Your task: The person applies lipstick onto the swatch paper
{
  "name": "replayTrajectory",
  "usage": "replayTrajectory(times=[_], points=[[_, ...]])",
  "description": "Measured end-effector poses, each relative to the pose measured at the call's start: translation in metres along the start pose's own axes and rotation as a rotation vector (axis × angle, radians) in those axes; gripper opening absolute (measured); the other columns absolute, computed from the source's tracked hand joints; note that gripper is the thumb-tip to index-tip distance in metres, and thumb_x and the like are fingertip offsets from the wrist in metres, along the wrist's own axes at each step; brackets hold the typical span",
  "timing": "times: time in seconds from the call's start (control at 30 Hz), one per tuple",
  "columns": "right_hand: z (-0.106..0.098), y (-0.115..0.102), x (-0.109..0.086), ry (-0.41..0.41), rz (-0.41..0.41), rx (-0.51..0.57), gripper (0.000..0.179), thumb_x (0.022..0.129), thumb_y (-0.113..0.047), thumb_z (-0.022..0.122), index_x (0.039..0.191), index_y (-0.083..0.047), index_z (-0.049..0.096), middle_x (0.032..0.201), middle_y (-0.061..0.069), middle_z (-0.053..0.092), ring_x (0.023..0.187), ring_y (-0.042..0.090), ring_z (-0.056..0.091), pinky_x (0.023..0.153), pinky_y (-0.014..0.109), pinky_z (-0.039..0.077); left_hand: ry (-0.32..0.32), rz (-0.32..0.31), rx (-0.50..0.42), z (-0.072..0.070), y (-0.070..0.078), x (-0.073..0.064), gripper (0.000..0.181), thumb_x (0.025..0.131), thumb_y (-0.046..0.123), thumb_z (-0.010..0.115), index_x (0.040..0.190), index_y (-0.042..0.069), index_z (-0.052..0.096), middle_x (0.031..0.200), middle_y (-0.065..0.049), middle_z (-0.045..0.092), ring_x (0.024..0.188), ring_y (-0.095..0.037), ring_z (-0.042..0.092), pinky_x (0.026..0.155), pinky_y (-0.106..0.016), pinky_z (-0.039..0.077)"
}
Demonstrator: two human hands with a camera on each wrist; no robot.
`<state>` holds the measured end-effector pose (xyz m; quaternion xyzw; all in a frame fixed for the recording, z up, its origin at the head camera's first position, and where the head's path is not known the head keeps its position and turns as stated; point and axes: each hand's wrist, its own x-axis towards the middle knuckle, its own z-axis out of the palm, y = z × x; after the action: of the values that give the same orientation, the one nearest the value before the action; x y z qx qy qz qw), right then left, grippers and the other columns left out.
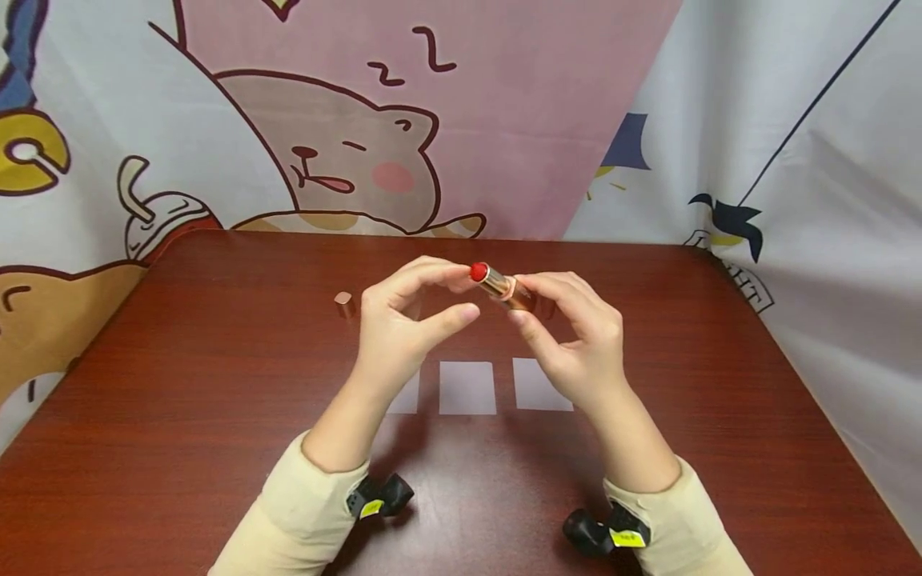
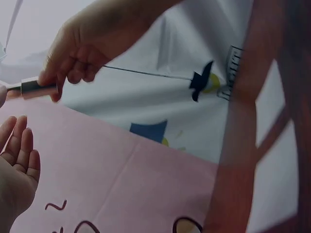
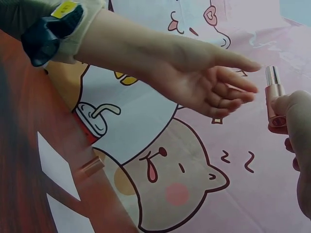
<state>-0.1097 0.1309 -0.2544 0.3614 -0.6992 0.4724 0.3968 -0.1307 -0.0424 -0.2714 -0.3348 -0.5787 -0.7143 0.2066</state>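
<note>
My right hand (image 1: 587,340) pinches a lipstick (image 1: 507,290) by its rose-gold base between thumb and fingers. The lipstick is uncapped, and its red tip points up and left in the head view. My left hand (image 1: 403,328) is beside the tip, thumb and fingers apart with nothing between them. In the right wrist view the left hand (image 3: 209,90) reaches toward the lipstick (image 3: 275,99) with extended fingers. A rose-gold cap (image 1: 345,305) stands on the table left of the left hand.
Several white paper squares (image 1: 467,388) lie in a row on the dark red-brown table (image 1: 180,384), partly hidden by the hands. A cartoon-printed cloth (image 1: 533,104) hangs behind the table. Black wrist cameras (image 1: 389,494) sit at the cream sleeves (image 1: 298,508).
</note>
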Motion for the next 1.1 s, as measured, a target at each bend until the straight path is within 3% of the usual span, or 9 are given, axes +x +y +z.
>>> replayTrajectory(times=[0.23,0.3,0.47,0.6,0.8,1.1], points=[[0.001,-0.001,0.001,-0.004,0.015,0.014,0.035,0.085,-0.022,0.062,0.089,0.013,0.062,0.081,0.018,0.062,0.068,0.015,0.050,0.058,0.020,0.039,-0.014,-0.062,0.121,-0.023,-0.001,-0.012,0.034,0.069,-0.009,0.071,0.102,-0.008,0.062,0.095,-0.014,0.065,0.090,-0.026,0.057,0.090,-0.034,0.037],[0.001,0.000,0.000,-0.003,0.017,0.018,0.035,0.085,-0.021,0.062,0.089,0.013,0.062,0.081,0.019,0.062,0.069,0.015,0.050,0.058,0.019,0.039,-0.014,-0.076,0.196,-0.027,0.003,-0.014,0.036,0.068,-0.011,0.071,0.103,-0.008,0.062,0.096,-0.014,0.065,0.090,-0.024,0.058,0.092,-0.029,0.028],[0.001,0.000,0.000,-0.010,0.022,0.021,0.035,0.085,-0.021,0.062,0.089,0.014,0.062,0.080,0.020,0.062,0.068,0.015,0.049,0.058,0.019,0.039,-0.020,-0.128,0.318,-0.040,0.008,-0.020,0.038,0.068,-0.008,0.072,0.105,-0.003,0.063,0.098,-0.013,0.065,0.092,-0.021,0.058,0.087,-0.036,0.019],[0.001,0.000,-0.001,-0.024,0.023,0.017,0.035,0.085,-0.021,0.062,0.089,0.013,0.062,0.081,0.019,0.062,0.067,0.015,0.049,0.058,0.019,0.038,-0.029,-0.141,0.310,-0.054,-0.005,-0.028,0.041,0.069,-0.006,0.073,0.108,0.003,0.064,0.099,-0.009,0.065,0.093,-0.022,0.057,0.090,-0.035,0.025],[0.002,0.003,-0.002,-0.030,0.026,0.018,0.034,0.085,-0.021,0.062,0.089,0.013,0.063,0.081,0.018,0.062,0.067,0.015,0.049,0.058,0.019,0.038,-0.053,-0.213,0.349,-0.064,0.003,-0.035,0.040,0.069,-0.009,0.071,0.107,-0.006,0.062,0.098,-0.018,0.064,0.093,-0.027,0.055,0.087,-0.032,0.036],[0.006,0.005,-0.002,-0.036,0.020,0.031,0.033,0.084,-0.020,0.062,0.090,0.012,0.064,0.081,0.017,0.063,0.066,0.018,0.049,0.058,0.019,0.038,-0.129,-0.294,0.445,-0.088,-0.005,-0.048,0.042,0.071,-0.004,0.072,0.111,-0.003,0.060,0.104,-0.014,0.064,0.098,-0.023,0.056,0.089,-0.030,0.038]])
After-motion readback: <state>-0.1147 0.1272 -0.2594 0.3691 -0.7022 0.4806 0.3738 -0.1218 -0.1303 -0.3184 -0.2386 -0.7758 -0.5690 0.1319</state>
